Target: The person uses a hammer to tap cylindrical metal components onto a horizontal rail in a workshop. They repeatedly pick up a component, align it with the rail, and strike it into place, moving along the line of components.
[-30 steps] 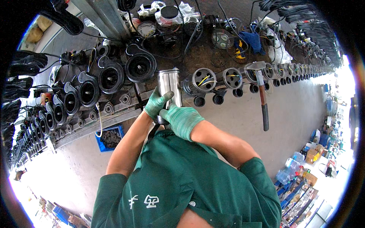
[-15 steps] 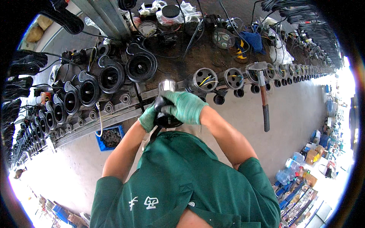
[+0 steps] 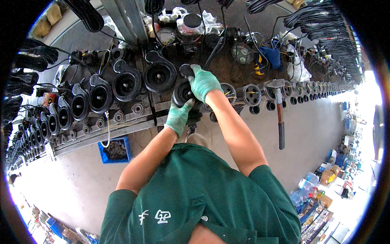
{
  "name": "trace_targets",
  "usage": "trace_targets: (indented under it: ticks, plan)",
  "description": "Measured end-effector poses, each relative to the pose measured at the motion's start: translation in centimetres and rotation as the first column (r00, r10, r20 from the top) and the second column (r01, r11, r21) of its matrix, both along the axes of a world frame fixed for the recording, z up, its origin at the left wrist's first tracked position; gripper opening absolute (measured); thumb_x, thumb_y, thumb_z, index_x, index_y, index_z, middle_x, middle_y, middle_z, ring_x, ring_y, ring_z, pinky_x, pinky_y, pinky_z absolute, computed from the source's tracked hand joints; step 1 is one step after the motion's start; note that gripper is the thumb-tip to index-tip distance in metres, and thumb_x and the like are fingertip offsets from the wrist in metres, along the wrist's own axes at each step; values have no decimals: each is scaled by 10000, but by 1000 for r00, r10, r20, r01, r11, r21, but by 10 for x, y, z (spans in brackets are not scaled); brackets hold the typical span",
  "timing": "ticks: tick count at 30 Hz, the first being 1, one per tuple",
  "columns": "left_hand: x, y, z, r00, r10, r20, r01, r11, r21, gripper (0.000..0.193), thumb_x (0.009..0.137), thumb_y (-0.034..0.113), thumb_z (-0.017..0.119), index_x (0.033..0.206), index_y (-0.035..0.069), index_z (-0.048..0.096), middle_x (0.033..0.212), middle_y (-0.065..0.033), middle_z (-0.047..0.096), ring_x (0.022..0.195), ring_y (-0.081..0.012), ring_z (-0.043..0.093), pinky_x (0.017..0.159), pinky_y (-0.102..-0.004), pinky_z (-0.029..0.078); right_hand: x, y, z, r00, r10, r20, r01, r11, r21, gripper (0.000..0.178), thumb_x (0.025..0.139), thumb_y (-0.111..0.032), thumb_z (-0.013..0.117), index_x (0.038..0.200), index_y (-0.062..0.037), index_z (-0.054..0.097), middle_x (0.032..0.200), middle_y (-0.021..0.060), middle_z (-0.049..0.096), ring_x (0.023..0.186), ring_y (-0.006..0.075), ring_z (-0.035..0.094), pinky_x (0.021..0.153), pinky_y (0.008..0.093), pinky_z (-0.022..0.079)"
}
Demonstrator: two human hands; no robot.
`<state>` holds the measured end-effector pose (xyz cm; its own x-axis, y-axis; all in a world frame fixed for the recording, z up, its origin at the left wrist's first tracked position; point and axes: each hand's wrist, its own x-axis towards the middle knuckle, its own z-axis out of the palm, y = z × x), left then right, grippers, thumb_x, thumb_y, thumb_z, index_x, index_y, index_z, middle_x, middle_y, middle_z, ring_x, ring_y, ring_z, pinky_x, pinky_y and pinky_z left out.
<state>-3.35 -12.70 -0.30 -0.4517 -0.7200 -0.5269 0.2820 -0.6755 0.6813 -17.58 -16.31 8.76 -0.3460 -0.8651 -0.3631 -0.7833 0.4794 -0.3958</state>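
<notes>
Between my two hands is a black round housing (image 3: 181, 94) with a short shaft in its middle and a curved spout on its rim. Its open face is turned up, at the right end of the row of similar housings on the bench edge. My left hand (image 3: 178, 116), in a green glove, is closed on its near lower side, thumb up on the rim. My right hand (image 3: 204, 84), also gloved, is closed round its right side, with fingers near the spout (image 3: 186, 71). The underside of the housing is hidden.
Similar black housings (image 3: 159, 77) line the bench to the left. Grey round cups with coloured wires (image 3: 252, 94) run right. A hammer (image 3: 279, 114) lies across the bench edge, handle hanging out. A blue crate (image 3: 115, 149) stands on the floor. Black cables (image 3: 317, 24) hang above.
The housing has gone from tilted close to my body, a silver cylinder showing on its far side, to face up at the row. My hands have spread to its two sides; the cylinder is hidden.
</notes>
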Motion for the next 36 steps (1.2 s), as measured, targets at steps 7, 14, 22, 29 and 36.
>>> trace_targets:
  ticks: [7,14,22,29,36]
  plan:
    - [-23,-21,-4,973,140,-185,-110,981,162,603,939,-62,617,1474,155,443,1334,-104,617,1109,-277,686,913,-432,633,-10,19,-14,996,86,26,-74,952,-296,521,959,-271,656,1408,-38,535,1344,285,597,1232,442,590,1048,483,483]
    - [-37,-26,18,972,166,-165,-134,972,193,556,958,36,646,1453,195,448,1298,-113,639,1072,-310,699,836,-478,666,-8,63,37,948,1,317,130,910,-393,444,969,-105,671,1395,-29,570,1266,158,681,1097,237,674,945,333,549]
    - [-26,-28,11,984,79,-161,-48,981,187,721,945,103,732,1548,174,344,1370,-123,598,1152,-268,651,948,-414,606,-64,169,84,812,-472,344,575,746,-335,373,977,-97,668,1341,-38,612,1190,124,719,1008,167,686,904,343,558]
    - [12,3,0,998,-48,32,52,990,-129,441,951,195,764,1301,2,578,1123,-63,696,996,-154,640,929,-312,529,-203,266,40,788,-562,-253,431,796,-424,463,910,-232,733,1320,-54,612,1145,207,705,1024,348,690,891,424,542]
    - [-40,22,71,735,115,669,592,373,-715,535,832,258,831,1302,93,635,946,-177,741,854,-326,743,765,-392,585,-253,258,-30,876,-444,-188,406,890,-209,546,858,-272,765,1259,-45,472,1078,267,680,1017,487,647,848,542,507]
